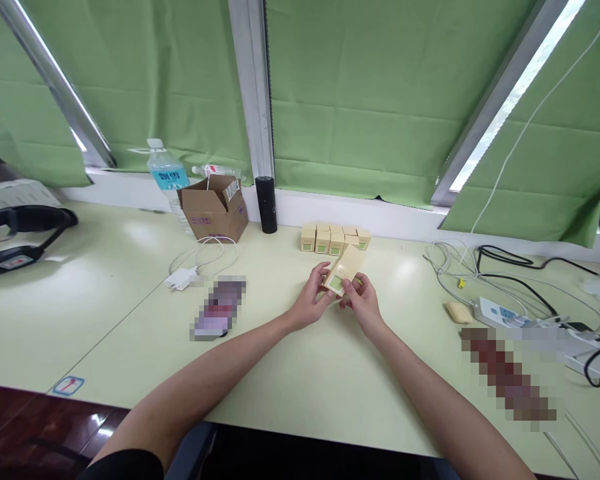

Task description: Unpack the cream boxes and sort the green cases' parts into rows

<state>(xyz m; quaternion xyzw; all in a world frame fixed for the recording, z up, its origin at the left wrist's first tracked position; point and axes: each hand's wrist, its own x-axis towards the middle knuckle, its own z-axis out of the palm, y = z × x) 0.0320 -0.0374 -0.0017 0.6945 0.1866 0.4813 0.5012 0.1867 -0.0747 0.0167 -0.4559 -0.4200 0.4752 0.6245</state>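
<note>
Pale table (275, 380) extends beneath both hands. Cardboard carton (217, 217) stands beyond and left of the left hand; blue-labelled bottle (168, 175) beside it, on the carton's left. Power strip (500, 312) lies well right of the right hand. Left hand (309, 300): fingers curled at the left edge of a cream box (349, 262); firmness of hold cannot be told. Right hand (367, 308): grips the same box, thumb on its front face. Row of small cartons (323, 240) stands just beyond the hands. Cream box sits between both hands, tilted, green patch towards the wearer. White adapter (181, 279) lies left of the left hand.
</note>
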